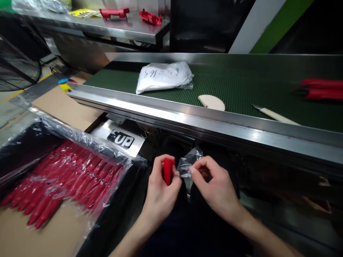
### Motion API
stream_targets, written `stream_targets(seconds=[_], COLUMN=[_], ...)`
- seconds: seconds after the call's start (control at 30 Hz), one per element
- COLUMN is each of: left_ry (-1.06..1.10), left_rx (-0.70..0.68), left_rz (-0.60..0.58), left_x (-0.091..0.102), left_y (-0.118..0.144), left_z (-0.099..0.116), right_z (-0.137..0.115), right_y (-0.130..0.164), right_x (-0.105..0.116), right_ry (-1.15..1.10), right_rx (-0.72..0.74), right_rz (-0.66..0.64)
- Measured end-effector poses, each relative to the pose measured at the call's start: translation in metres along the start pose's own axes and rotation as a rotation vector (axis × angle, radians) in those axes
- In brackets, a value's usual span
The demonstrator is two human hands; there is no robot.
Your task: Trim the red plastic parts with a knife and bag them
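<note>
My left hand (162, 189) is closed around a red plastic part (168, 170), whose narrow end shows between thumb and fingers. Just to its right, my right hand (214, 182) pinches a clear plastic bag (189, 162) between thumb and forefinger. The bag spreads toward the left fingertips; whether they touch it I cannot tell. Both hands are in front of the conveyor's metal edge, over my lap. To the left, a lined box holds rows of red parts (72, 171) wrapped in clear plastic.
A green conveyor belt (230, 85) runs across, behind a metal rail (166, 114). On it lie a white bag pack (163, 76), a pale curved piece (213, 102), a knife-like tool (276, 115) and red parts (324, 89). A metal shelf (80, 25) stands behind; a fan (17, 66) is at left.
</note>
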State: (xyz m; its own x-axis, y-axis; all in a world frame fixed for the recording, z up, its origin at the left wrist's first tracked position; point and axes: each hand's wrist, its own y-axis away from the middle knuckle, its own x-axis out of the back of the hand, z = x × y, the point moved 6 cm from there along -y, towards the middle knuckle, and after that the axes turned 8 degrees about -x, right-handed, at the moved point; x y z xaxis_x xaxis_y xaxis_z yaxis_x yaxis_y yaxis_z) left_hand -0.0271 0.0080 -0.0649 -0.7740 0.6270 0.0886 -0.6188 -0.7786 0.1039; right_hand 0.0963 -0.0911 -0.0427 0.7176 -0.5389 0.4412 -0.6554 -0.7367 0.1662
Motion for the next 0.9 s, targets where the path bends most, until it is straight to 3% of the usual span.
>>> stream_targets(seconds=[0.13,0.23,0.3,0.33,0.47,0.53,0.7,0.9], left_ry=[-0.265,-0.513,-0.607,-0.584,-0.349,-0.269,-0.101,0.018], left_rx=[-0.184,-0.377,-0.426,-0.390,-0.155,-0.099,-0.002,0.002], left_rz=[-0.035,-0.170,-0.214,-0.203,-0.081,-0.048,-0.002,-0.026], left_x=[-0.002,-0.011,-0.015,-0.014,0.002,0.009,0.018,0.015], left_y=[-0.001,0.004,0.006,0.004,-0.011,-0.020,-0.027,-0.021], left_z=[0.009,0.014,0.014,0.011,-0.002,-0.005,-0.012,-0.003], right_z=[-0.021,-0.035,-0.041,-0.044,-0.044,-0.045,-0.050,-0.045], right_y=[0.000,0.002,0.003,0.004,0.014,0.027,0.058,0.059], right_x=[0.004,0.002,0.004,0.010,0.046,0.055,0.046,0.025], right_ry=[0.132,0.149,0.130,0.117,0.154,0.249,0.507,0.567], right_rx=[0.151,0.198,0.215,0.222,0.267,0.375,0.720,0.889], right_rz=[-0.039,-0.196,-0.263,-0.227,0.117,0.192,0.217,0.054])
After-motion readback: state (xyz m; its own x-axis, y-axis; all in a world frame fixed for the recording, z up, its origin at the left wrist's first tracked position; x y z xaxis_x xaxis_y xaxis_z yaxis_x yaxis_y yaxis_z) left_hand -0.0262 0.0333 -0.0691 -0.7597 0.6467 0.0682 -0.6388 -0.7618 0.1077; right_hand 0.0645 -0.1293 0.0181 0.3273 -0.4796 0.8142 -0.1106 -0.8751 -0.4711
